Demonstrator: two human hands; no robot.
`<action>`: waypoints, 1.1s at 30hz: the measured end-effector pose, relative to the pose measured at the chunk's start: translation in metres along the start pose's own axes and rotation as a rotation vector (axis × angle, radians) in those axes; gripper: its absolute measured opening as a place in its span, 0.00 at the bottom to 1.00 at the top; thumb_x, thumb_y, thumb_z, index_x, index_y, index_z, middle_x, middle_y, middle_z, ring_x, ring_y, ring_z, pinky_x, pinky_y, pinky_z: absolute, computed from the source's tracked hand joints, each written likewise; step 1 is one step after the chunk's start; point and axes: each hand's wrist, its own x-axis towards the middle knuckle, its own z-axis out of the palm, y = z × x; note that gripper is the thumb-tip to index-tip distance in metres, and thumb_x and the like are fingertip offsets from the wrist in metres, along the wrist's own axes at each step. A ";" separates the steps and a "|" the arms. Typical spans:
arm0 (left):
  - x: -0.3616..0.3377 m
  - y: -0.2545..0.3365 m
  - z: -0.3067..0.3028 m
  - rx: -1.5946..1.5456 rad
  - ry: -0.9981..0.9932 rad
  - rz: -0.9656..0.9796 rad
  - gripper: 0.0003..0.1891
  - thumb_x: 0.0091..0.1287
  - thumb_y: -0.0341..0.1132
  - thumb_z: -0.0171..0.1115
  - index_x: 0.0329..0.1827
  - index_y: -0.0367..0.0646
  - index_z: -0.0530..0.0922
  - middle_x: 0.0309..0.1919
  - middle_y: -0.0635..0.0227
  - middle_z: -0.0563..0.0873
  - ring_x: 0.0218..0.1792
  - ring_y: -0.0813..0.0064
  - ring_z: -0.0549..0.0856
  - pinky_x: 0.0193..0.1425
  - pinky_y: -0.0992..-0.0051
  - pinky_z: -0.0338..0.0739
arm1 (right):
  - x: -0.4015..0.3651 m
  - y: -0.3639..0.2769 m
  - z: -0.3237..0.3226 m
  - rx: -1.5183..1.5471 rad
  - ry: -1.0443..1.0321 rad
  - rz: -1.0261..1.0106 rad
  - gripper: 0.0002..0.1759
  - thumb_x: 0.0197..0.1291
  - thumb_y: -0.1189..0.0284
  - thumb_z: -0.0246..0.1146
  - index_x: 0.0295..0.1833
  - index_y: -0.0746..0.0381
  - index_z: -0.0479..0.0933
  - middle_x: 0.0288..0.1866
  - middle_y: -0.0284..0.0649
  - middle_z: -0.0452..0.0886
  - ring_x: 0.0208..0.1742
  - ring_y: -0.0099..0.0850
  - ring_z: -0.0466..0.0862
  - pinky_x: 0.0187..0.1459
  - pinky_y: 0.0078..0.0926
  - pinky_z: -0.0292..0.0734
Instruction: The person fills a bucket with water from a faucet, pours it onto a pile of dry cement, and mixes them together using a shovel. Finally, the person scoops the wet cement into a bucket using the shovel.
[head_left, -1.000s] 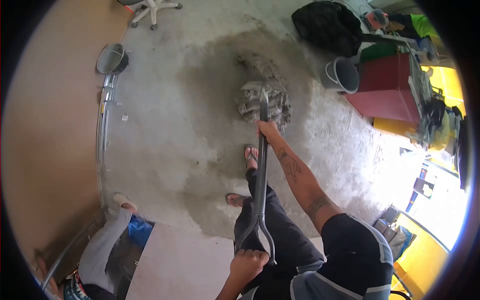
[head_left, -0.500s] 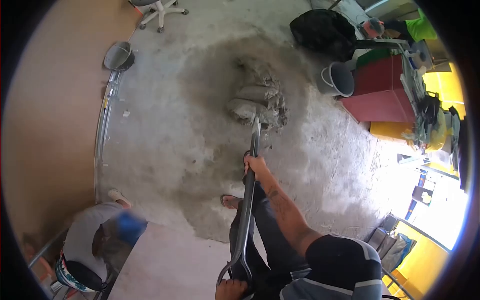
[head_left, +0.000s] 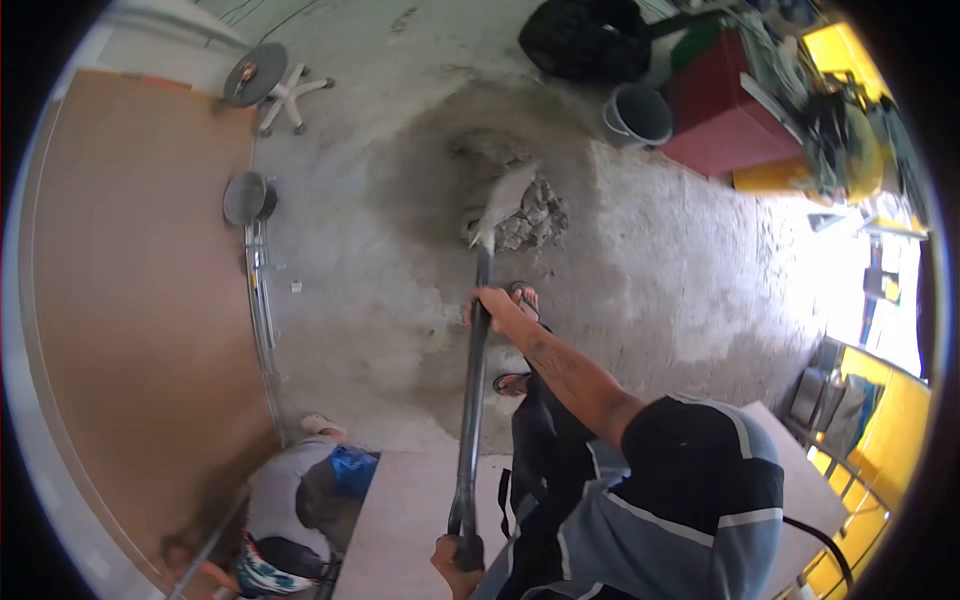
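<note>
A metal shovel [head_left: 472,395] crosses the middle of the view, its blade [head_left: 510,192] smeared grey and tilted at a heap of wet mortar [head_left: 537,220] on the floor. My right hand [head_left: 487,305] is wrapped round the shaft below the blade. At the lower end my left hand [head_left: 458,566] grips the handle, close to my body. Around the heap the concrete is dark and wet. My sandalled feet [head_left: 512,384] stand just right of the shaft.
Upper right, a grey bucket [head_left: 637,116] stands beside a red bin [head_left: 735,115] and a black bag [head_left: 585,40]. At left are a mortar-stained bucket [head_left: 247,198], metal rails [head_left: 262,300] and a wheeled stool [head_left: 258,75]. Another person [head_left: 290,510] bends at lower left.
The shovel blade has turned from lying flat to a steep tilt, and the handle has rotated edge-on. My feet have shifted, and the whole view has swung.
</note>
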 end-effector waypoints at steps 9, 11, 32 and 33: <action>0.143 0.024 -0.080 -1.200 0.691 -0.726 0.22 0.67 0.59 0.55 0.27 0.50 0.67 0.14 0.76 0.64 0.12 0.81 0.65 0.16 0.80 0.58 | 0.088 -0.023 0.120 0.257 0.026 0.036 0.12 0.58 0.70 0.61 0.25 0.63 0.70 0.18 0.42 0.72 0.17 0.36 0.75 0.18 0.35 0.72; 0.177 0.009 -0.098 -0.961 0.696 -0.678 0.22 0.67 0.58 0.55 0.26 0.51 0.66 0.14 0.77 0.64 0.11 0.83 0.62 0.15 0.80 0.57 | 0.109 -0.009 0.149 0.184 -0.005 -0.009 0.12 0.58 0.70 0.61 0.25 0.63 0.71 0.18 0.41 0.73 0.16 0.35 0.75 0.17 0.35 0.70; 0.837 -0.131 -0.151 -0.858 0.076 -0.460 0.22 0.68 0.52 0.58 0.20 0.51 0.63 0.10 0.78 0.63 0.10 0.84 0.64 0.11 0.81 0.58 | 0.537 -0.216 0.240 -0.966 0.149 -0.788 0.10 0.46 0.80 0.59 0.30 0.54 0.83 0.28 0.39 0.82 0.30 0.34 0.83 0.29 0.31 0.77; 0.858 -0.110 -0.137 -0.865 0.060 -0.447 0.22 0.68 0.52 0.58 0.20 0.51 0.63 0.10 0.78 0.63 0.10 0.84 0.64 0.11 0.81 0.58 | 0.522 -0.247 0.229 -0.743 0.041 -0.711 0.08 0.49 0.81 0.57 0.30 0.59 0.81 0.25 0.41 0.79 0.28 0.35 0.81 0.27 0.31 0.75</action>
